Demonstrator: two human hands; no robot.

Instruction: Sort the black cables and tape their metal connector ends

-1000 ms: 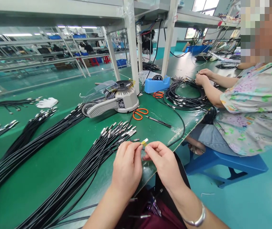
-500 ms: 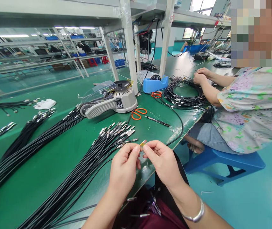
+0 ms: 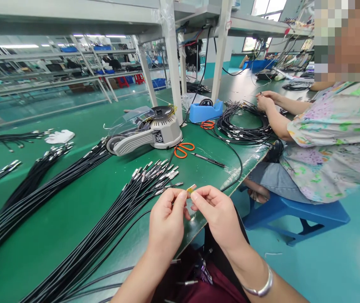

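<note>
A small plug (image 3: 193, 186) wrapped in yellow tape (image 3: 189, 190) is being held up near the table (image 3: 78, 202) edge. Its rear end is being pinched between thumb and finger of the left hand (image 3: 167, 221); its taped part is being pinched likewise by the right hand (image 3: 220, 216), fingertips almost meeting. A bundle of black cables (image 3: 110, 219) is lying just left, ends pointing toward the scissors (image 3: 184, 150). A knife (image 3: 208, 160) is lying beside those, farther back than the hands. Beyond, a tape machine (image 3: 167, 134) and a blue tape holder (image 3: 202, 112) are standing. At right, a cable coil (image 3: 243, 132) is being worked at by a co-worker's hands (image 3: 265, 101).
</note>
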